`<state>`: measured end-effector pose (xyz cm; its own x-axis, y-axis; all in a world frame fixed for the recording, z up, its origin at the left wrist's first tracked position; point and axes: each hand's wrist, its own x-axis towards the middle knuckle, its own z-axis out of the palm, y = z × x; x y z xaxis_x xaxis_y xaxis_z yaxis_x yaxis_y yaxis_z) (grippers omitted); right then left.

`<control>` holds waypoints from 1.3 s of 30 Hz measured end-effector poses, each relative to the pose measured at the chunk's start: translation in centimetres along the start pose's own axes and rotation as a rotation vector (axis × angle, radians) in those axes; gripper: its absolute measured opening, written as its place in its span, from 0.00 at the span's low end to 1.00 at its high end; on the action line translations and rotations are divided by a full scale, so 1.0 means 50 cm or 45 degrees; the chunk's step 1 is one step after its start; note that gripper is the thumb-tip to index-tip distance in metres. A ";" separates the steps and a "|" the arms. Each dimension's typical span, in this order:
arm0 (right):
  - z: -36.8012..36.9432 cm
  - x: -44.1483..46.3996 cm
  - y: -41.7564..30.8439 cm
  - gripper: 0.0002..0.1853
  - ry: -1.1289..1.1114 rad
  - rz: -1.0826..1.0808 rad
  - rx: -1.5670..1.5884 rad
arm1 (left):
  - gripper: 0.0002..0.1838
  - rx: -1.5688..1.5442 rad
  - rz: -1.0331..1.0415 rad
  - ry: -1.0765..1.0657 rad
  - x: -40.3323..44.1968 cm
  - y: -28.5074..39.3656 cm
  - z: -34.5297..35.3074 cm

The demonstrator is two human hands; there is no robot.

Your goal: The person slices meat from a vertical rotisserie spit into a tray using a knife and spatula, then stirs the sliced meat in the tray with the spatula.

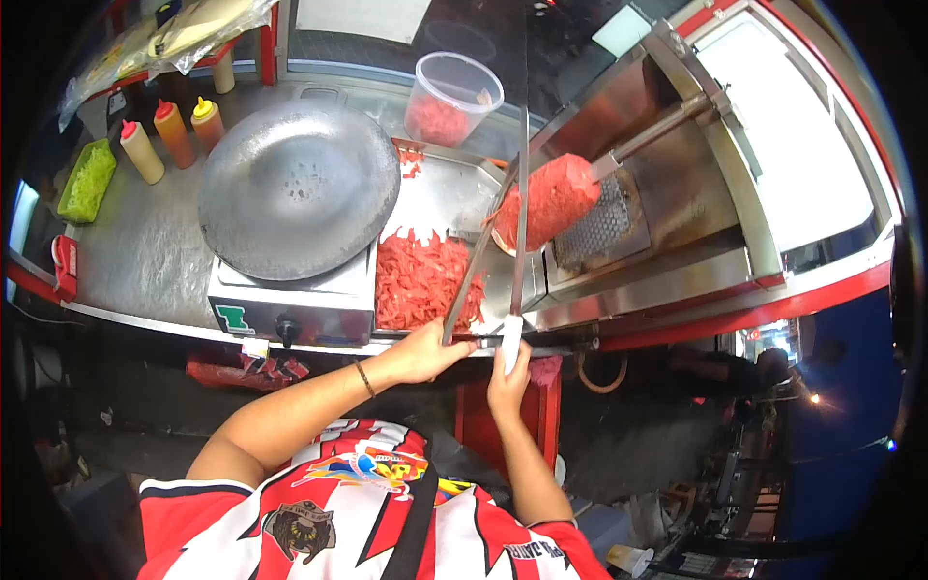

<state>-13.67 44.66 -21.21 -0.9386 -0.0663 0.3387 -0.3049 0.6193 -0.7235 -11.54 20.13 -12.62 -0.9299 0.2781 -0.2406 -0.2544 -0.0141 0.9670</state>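
Observation:
My left hand (430, 354) is closed round the lower end of a long, narrow metal tool (474, 275), whose exact kind I cannot tell. In my right hand (507, 382) is a long knife (521, 242), gripped by its white handle with the blade pointing away from me. Both tools slant up close together and cross in front of a kebab meat cone (549, 203) on a metal spit (662, 133). Below and left of the cone, a heap of sliced meat (420, 280) lies in a steel tray (435, 184).
A domed metal griddle (300, 188) sits on a burner (290, 304) at left. Behind it stand several sauce bottles (174, 133) and a green tub of shredded vegetable (87, 181). A clear bucket (452, 97) holds more meat. The grill housing (667, 275) borders the right.

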 end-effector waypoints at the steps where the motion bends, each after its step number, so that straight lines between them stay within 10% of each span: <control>1: -0.005 0.040 -0.035 0.18 -0.014 -0.012 0.034 | 0.21 0.016 0.013 -0.004 0.000 -0.003 0.006; 11: -0.074 -0.021 0.021 0.14 -0.133 0.008 -0.141 | 0.32 -0.232 -0.073 0.076 0.071 -0.043 0.032; 22: -0.417 -0.154 -0.013 0.18 -0.460 0.394 -0.381 | 0.26 -1.723 -0.391 -0.626 0.102 -0.075 -0.067; 30: -0.534 -0.119 -0.121 0.15 -0.398 0.471 -0.305 | 0.25 -0.995 -0.483 -0.248 0.048 -0.068 -0.072; 36: -0.178 -0.010 -0.142 0.14 -0.040 0.481 0.351 | 0.25 -0.343 -0.191 -0.104 -0.004 -0.140 0.022; 39: -0.028 0.136 -0.147 0.16 0.089 0.068 0.213 | 0.26 -0.223 -0.112 -0.126 -0.014 -0.131 0.060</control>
<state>-17.59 40.75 -12.72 -0.9423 0.0214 0.3340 -0.2831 0.4811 -0.8297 -8.45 22.92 -18.52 -0.8737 0.3787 -0.3055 -0.3837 -0.1501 0.9112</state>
